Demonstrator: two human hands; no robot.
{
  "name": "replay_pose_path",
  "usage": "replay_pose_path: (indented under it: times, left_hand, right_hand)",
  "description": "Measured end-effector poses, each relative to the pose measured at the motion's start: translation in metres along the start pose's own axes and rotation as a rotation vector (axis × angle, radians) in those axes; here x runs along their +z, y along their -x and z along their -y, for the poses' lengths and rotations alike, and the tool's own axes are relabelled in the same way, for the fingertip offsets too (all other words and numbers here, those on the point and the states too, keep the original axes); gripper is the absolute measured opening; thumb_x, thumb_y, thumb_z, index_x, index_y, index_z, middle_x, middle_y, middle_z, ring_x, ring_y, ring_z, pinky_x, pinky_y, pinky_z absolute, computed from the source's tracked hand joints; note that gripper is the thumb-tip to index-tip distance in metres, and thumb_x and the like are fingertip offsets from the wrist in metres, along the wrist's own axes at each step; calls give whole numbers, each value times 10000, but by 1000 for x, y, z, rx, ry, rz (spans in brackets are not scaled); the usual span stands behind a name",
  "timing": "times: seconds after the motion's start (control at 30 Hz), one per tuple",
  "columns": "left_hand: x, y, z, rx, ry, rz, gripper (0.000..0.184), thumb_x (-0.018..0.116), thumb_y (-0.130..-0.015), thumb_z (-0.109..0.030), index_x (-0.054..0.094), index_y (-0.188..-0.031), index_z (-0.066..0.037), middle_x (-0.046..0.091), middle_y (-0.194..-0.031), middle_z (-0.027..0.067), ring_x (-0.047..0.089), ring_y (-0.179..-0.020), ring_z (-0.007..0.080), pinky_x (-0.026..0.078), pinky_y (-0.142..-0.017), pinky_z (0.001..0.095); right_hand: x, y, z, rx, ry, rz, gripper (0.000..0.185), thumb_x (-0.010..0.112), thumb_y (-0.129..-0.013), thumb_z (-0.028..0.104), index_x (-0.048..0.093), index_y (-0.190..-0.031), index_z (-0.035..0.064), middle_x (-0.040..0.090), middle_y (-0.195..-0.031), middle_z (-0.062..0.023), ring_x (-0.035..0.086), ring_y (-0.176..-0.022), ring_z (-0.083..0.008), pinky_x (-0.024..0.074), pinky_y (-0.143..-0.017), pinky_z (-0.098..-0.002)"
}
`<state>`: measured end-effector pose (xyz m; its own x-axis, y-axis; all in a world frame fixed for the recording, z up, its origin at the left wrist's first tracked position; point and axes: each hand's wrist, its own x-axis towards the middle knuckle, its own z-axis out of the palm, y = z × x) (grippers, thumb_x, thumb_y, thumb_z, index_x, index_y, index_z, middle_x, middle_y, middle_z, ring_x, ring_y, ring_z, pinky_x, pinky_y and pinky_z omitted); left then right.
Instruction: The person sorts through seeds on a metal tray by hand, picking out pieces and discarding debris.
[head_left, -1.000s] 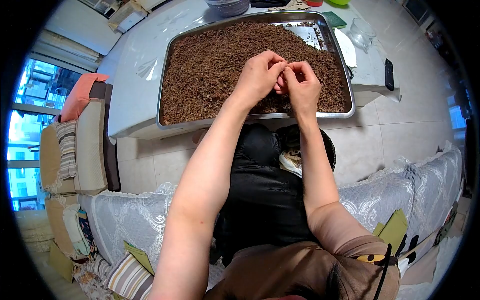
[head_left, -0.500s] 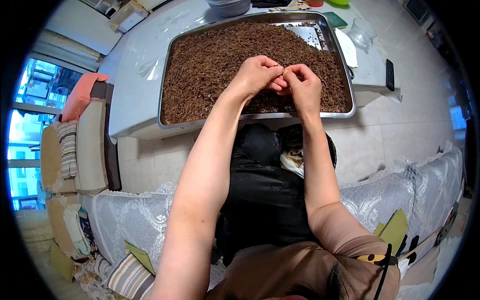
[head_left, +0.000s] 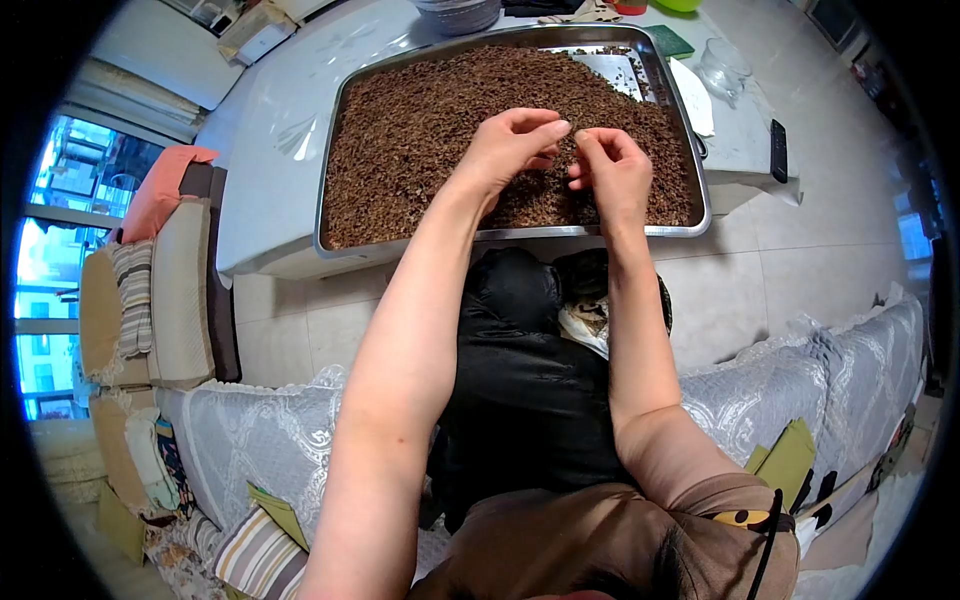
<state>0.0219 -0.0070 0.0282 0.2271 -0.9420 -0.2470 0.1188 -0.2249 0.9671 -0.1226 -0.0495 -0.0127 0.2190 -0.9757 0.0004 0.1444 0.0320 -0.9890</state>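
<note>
A large metal tray (head_left: 330,160) holds a heap of small brown dried pieces (head_left: 420,110), too fine for me to tell their kind. Above the heap, my left hand (head_left: 512,148) has its thumb and forefinger drawn together in a pinch. Close by on the right, my right hand (head_left: 617,172) is also pinched, its fingertips facing those of the left across a small gap. Whatever sits between either set of fingertips is too small to make out. Part of the heap under the hands is hidden by them.
The tray rests on a white table (head_left: 270,160). A black remote control (head_left: 778,150) lies at its right edge, near a clear glass jar (head_left: 722,68) and a green pad (head_left: 670,40). A grey basin (head_left: 455,14) stands behind. A lace-covered sofa (head_left: 260,430) is on my side.
My hands were touching at the fingertips; now they are slightly apart, the right one having shifted a little to the right. The heap looks the same.
</note>
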Motion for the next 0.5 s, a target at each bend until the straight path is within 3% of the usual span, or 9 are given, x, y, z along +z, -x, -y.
replay_pose_path:
  times: [0.03,0.17,0.37,0.5]
  left_hand:
    - [2,-2,3,42,-72,-10,324,719,-900,-176,649,-1169,-9,669,-1008,70,634,-870,120,542,-759,239]
    - [3,-8,8,65,-113,-3,251,680,-935,-191,678,-1084,10,683,-823,34,627,-709,87,527,-679,204]
    - [2,0,-1,-56,192,57,233,610,-971,-142,642,-1120,34,689,-947,86,659,-765,127,563,-742,233]
    - [0,-6,6,-38,180,30,268,624,-960,-151,622,-1148,40,672,-1041,119,661,-870,148,562,-820,262]
  right_hand:
    - [3,1,0,-2,22,10,152,614,-952,123,637,-962,-27,676,-791,-81,661,-644,-113,542,-523,-231]
    - [9,2,-3,35,-95,70,167,610,-961,140,616,-947,-26,680,-796,-82,648,-645,-100,538,-526,-228]
    - [5,-1,-6,128,-364,96,173,590,-973,152,613,-962,-19,665,-809,-73,629,-637,-108,558,-552,-244]
    - [4,-3,-8,106,-332,75,158,596,-968,144,610,-961,-13,652,-800,-67,626,-639,-101,562,-546,-250]
